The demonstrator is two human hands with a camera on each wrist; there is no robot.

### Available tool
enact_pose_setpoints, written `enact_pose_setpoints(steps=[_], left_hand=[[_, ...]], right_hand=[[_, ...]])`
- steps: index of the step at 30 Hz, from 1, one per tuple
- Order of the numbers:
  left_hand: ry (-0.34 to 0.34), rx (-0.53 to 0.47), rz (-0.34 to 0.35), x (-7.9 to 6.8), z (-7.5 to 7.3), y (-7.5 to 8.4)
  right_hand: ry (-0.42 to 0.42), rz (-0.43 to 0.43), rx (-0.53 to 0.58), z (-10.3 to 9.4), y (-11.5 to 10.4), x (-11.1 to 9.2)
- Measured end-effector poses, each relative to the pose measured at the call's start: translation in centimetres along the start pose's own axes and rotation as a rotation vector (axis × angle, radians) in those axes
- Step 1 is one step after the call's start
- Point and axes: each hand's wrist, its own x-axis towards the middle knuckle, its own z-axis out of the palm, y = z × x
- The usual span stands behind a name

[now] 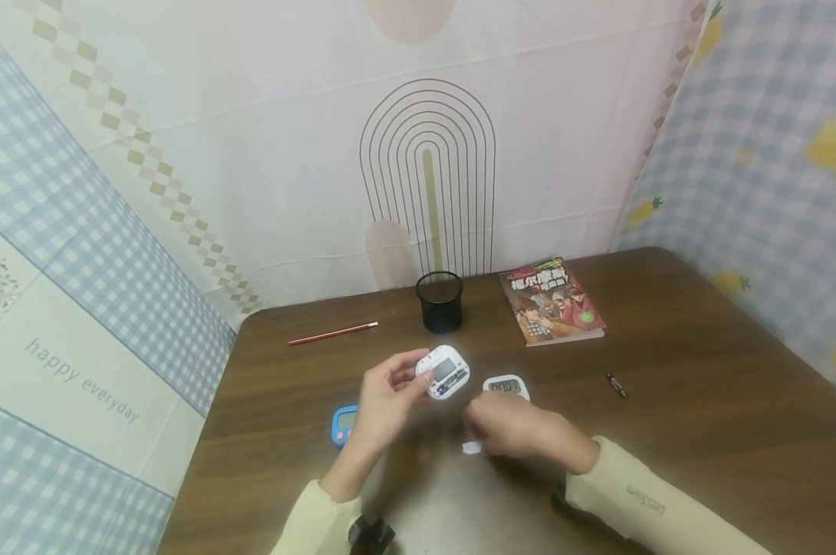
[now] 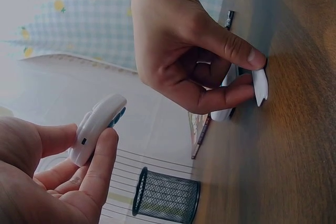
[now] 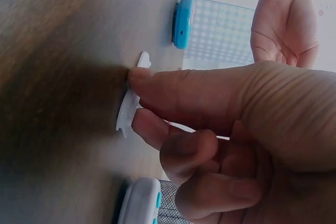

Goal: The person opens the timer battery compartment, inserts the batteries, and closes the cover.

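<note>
A white digital timer (image 1: 449,365) is held up over the table in my left hand (image 1: 389,397), between thumb and fingers. Seen edge-on in the left wrist view, the timer (image 2: 97,127) is gripped by its sides. Low at the tabletop, my right hand (image 1: 511,424) pinches a small flat white plastic piece (image 1: 471,446), which resembles a battery cover. In the right wrist view the thumb and a finger are on the white piece (image 3: 128,109), close to the wood. A second white timer (image 1: 507,384), its screen lit with digits, lies just behind the right hand, partly covered by it.
A blue timer (image 1: 344,420) lies beside the left wrist. Farther back are a red pencil (image 1: 333,333), a black mesh pen holder (image 1: 441,308) and a comic-style book (image 1: 557,304). A small battery-like cylinder (image 1: 616,384) lies to the right. Patterned cloth (image 1: 286,154) hangs behind the wooden table (image 1: 668,324).
</note>
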Motion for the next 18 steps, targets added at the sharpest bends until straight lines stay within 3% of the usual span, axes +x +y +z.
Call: enact_pose_setpoints(steps=[6,11,15,18], left_hand=[[-0.002,-0.002,0.002,0.0,0.0,0.0],[0.0,0.002,0.006,0.0,0.0,0.0],[0.002,0.0,0.008,0.0,0.0,0.0],[0.002,-0.001,0.008,0.0,0.0,-0.1]], right_hand=[[-0.006,0.005,-0.038,2.1,2.5,0.8],[-0.011,0.007,-0.053,2.4,2.8,1.0],[-0.006,0.001,-0.05,1.3,1.3,0.3],[-0.029,0.026,0.014,-1.3,-1.5,-0.6]])
